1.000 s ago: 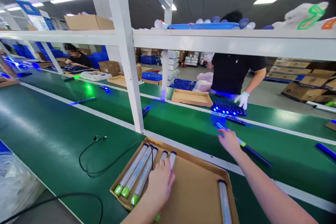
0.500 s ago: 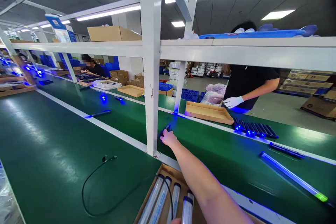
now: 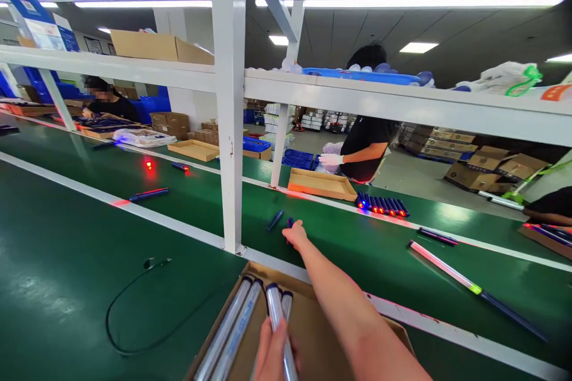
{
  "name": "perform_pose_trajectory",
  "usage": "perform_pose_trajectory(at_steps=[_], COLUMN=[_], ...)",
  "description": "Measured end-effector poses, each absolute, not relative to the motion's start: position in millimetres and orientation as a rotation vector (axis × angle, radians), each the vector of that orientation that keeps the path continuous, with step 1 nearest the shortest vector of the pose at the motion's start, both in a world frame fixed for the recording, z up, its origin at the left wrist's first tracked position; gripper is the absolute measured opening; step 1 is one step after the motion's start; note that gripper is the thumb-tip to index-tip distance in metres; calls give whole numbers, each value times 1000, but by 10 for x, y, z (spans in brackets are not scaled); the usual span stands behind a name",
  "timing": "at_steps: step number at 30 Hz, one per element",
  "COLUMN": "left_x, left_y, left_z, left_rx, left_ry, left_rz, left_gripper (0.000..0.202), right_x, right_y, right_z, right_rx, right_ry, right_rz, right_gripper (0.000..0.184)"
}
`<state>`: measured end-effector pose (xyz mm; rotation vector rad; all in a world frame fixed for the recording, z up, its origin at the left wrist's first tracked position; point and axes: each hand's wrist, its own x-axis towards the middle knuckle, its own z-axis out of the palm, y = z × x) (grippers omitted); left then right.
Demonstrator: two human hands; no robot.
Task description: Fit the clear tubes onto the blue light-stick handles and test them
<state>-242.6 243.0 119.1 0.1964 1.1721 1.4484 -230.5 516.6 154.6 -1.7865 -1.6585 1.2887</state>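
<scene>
My left hand (image 3: 270,348) is closed around a clear tube (image 3: 274,300) with a dark cap, above a cardboard tray (image 3: 319,309). More capped clear tubes (image 3: 236,321) lie in that tray. My right hand (image 3: 295,233) stretches across to the far green belt, its fingers closed on a short dark blue handle (image 3: 290,224). Just left of it, a second dark blue handle (image 3: 274,220) lies on the belt by itself. Further right rests a light stick (image 3: 447,266) with a glowing tube, a yellow-green band and a dark handle.
A white post (image 3: 229,131) rises left of my right hand, under a white shelf (image 3: 379,95). Beyond the belt are a row of dark handles with red lights (image 3: 384,205), another cardboard tray (image 3: 319,183) and a gloved co-worker (image 3: 364,149). A black cable (image 3: 109,315) curls on the left.
The view has swung right. My left hand has come up into sight with a tube. One dark handle now lies apart from my right hand. Most lights went from blue to red.
</scene>
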Motion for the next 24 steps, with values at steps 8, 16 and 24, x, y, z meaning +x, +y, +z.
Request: perform_pose_trajectory(at_steps=[8,16,24], left_x=[-2450,-1751,-1367], left_y=[2800,3027,2854], left_z=[1807,2297,2274], left_rx=[94,64,94], left_ry=[868,707,645], left_rz=[1711,1692,1651], left_gripper=[41,17,13], right_x=[-637,37,156], right_y=[3519,2009,1574], right_z=[1795,1921,1867], right_rx=[-1092,-990,-1024], right_ry=[-1468,-1040,-849], right_rz=[1760,1948,1886], right_gripper=[46,53,54])
